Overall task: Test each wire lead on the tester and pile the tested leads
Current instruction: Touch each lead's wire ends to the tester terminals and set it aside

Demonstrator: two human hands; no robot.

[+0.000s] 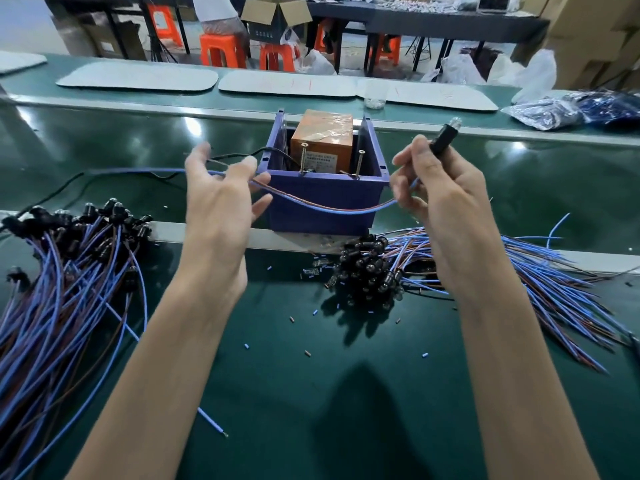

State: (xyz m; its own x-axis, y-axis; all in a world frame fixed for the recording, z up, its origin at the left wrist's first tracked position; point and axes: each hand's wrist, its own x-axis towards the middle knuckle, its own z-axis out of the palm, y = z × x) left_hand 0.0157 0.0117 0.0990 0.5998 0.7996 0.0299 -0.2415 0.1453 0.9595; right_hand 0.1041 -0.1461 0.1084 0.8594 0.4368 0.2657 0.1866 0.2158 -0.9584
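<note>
The tester is a purple box (323, 199) holding an orange block (323, 135), with two upright screws (304, 157) at its front rim. My right hand (446, 202) grips the black lamp holder (441, 140) of one wire lead. Its blue and brown wires (329, 207) sag across the front of the box to my left hand (218, 199). The wires pass through my left hand's spread, loosely bent fingers and run on to the left. A pile of leads (69, 271) lies at the left. Another pile of leads (450, 268) lies at the right below my right hand.
Small cut bits of blue and brown insulation (308, 353) dot the green bench. A black cable (69, 185) runs left from the box. White mats (138, 79) and blue bags (571, 109) lie on the far conveyor. Orange stools (221, 50) and cartons stand behind.
</note>
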